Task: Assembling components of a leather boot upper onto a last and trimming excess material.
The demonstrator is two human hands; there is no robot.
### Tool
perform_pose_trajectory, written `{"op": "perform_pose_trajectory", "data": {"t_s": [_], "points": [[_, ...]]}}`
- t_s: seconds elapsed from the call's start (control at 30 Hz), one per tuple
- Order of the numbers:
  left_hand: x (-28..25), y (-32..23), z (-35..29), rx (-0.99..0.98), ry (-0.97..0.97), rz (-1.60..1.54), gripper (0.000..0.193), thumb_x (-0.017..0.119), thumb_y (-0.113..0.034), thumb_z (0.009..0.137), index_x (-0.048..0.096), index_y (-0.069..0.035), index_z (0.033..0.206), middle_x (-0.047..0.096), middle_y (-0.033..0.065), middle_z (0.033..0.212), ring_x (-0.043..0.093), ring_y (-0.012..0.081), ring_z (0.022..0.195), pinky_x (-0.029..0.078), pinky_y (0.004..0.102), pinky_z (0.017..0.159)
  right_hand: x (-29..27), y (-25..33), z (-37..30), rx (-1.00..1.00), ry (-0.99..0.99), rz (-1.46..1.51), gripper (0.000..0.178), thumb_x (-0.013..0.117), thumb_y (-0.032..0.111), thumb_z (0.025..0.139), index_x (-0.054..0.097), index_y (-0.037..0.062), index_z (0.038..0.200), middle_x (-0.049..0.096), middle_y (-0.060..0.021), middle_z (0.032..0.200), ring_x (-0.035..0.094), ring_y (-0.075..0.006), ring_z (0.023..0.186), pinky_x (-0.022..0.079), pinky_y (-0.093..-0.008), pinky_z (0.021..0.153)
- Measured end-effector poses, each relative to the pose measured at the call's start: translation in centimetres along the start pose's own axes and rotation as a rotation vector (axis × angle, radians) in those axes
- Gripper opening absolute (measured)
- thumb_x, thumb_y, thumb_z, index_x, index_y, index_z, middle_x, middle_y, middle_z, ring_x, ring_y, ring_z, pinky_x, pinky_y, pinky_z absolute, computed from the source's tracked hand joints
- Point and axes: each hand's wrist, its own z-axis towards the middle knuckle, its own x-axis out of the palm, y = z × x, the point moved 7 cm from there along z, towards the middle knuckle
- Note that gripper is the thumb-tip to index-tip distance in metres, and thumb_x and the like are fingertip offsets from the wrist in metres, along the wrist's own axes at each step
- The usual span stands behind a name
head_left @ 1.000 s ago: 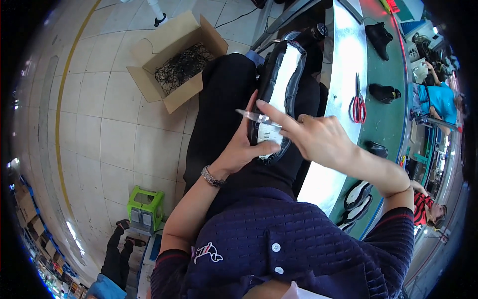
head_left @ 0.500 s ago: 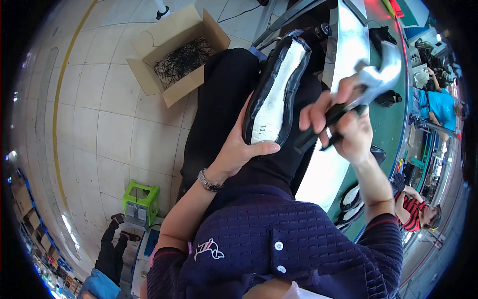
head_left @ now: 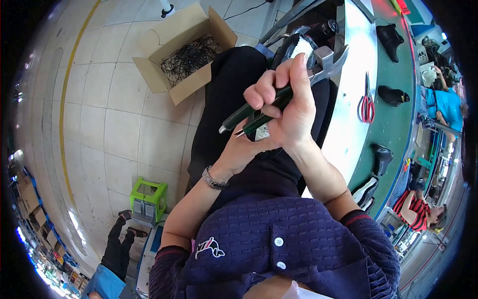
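Across my lap lies a black shoe [head_left: 301, 47], sole side up, with a white bottom. My left hand [head_left: 240, 153] is closed round its end nearest my body. Above the shoe my right hand [head_left: 294, 102] grips lasting pincers [head_left: 326, 64] by their dark green handles. Their metal head, with a hammer-like block, points up and right over the shoe's far end, while the handle ends hang over my left hand. Most of the shoe's middle is hidden behind my right hand and the pincers.
On my right runs a white metal ledge [head_left: 343, 134] beside a green work surface [head_left: 371, 137]. Red-handled scissors [head_left: 367, 104] and several black shoes [head_left: 393, 95] lie there. A cardboard box [head_left: 191, 85] of tangled black cord stands left of my knee. A green stool [head_left: 148, 197] is lower left. Other people sit nearby.
My right hand has swung left with the pincers, from over the ledge to above the shoe. My left hand still holds the shoe. The scissors have come into sight.
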Motion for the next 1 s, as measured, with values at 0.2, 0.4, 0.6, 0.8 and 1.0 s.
{"op": "perform_pose_trajectory", "data": {"t_s": [0.2,0.4,0.6,0.8,1.0], "points": [[-0.2,-1.3,0.7,0.004,0.066,0.029,0.106,0.083,-0.001,0.068,0.02,-0.008,0.152,0.047,0.0047,0.138,0.046,0.0141,0.126,0.038,0.0316,0.106,-0.5,3.8,-0.5,-0.314,0.212,-0.291,0.045,0.034,0.048,0.103,0.039,0.0105,0.079,0.043,-0.0073,0.058,0.029,-0.0119,0.044,0.041,-0.0308,0.055],[-0.2,-1.8,0.5,0.002,0.049,0.038,0.102,0.084,-0.002,0.069,0.023,-0.007,0.151,0.049,0.0044,0.135,0.047,0.0144,0.123,0.038,0.0317,0.105,-2.4,2.3,1.2,-0.23,0.099,-0.02,0.046,0.047,0.046,0.099,0.041,0.006,0.076,0.05,-0.0122,0.059,0.051,-0.0211,0.053,0.041,-0.0303,0.049],[-0.3,-1.9,0.5,-0.01,0.051,0.03,0.081,0.082,0.0,0.071,0.038,-0.006,0.138,0.055,0.0029,0.123,0.053,0.0139,0.114,0.044,0.0312,0.099,-3.1,1.2,1.7,-0.069,-0.093,0.054,0.048,0.051,0.054,0.095,0.043,0.0104,0.077,0.051,-0.0072,0.062,0.056,-0.0187,0.057,0.026,-0.0206,0.041],[-0.5,-1.7,0.2,-0.012,0.03,0.036,0.076,0.082,0.0,0.071,0.041,-0.006,0.135,0.055,0.0035,0.121,0.055,0.0137,0.111,0.046,0.0311,0.097,-1.6,1.6,1.3,-0.147,0.069,-0.119,0.047,0.043,0.052,0.099,0.04,0.01,0.079,0.044,-0.0061,0.061,0.046,-0.0166,0.056,0.037,-0.0248,0.05],[-0.4,-1.8,0.4,-0.015,0.016,0.016,0.078,0.083,0.0,0.07,0.041,-0.005,0.136,0.056,0.0043,0.122,0.056,0.0134,0.111,0.046,0.0305,0.097,-0.9,1.1,1.7,-0.111,-0.025,-0.156,0.046,0.048,0.052,0.098,0.042,0.0099,0.078,0.046,-0.0066,0.062,0.048,-0.0174,0.057,0.04,-0.0261,0.053]]}}
